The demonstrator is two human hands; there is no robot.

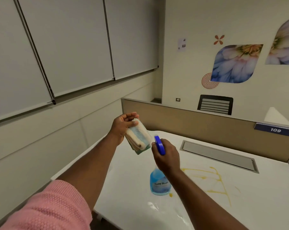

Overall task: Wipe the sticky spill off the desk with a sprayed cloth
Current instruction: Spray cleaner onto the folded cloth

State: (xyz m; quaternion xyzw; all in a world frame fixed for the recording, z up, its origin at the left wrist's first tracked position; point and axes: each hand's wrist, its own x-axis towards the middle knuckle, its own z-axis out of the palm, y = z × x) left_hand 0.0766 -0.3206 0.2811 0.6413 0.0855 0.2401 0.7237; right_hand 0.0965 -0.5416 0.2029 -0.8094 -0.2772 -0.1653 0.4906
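My left hand point(123, 124) holds a folded cream and pale-blue cloth point(138, 136) up above the far left corner of the white desk point(249, 205). My right hand point(167, 156) grips the neck of a spray bottle point(159, 185) of blue liquid. Its blue nozzle point(159, 144) points at the cloth from a few centimetres away. The bottle is lifted just over the desk. A thin yellow sticky spill point(213, 180) streaks the desk to the right of the bottle, with one yellow drop point(170, 195) beneath it.
A grey cable flap point(218, 155) is set into the desk behind the spill. A tan partition point(198, 127) with a blue "109" tag point(275, 129) borders the far edge. A black chair back point(215, 104) shows beyond it. A wall runs along the left.
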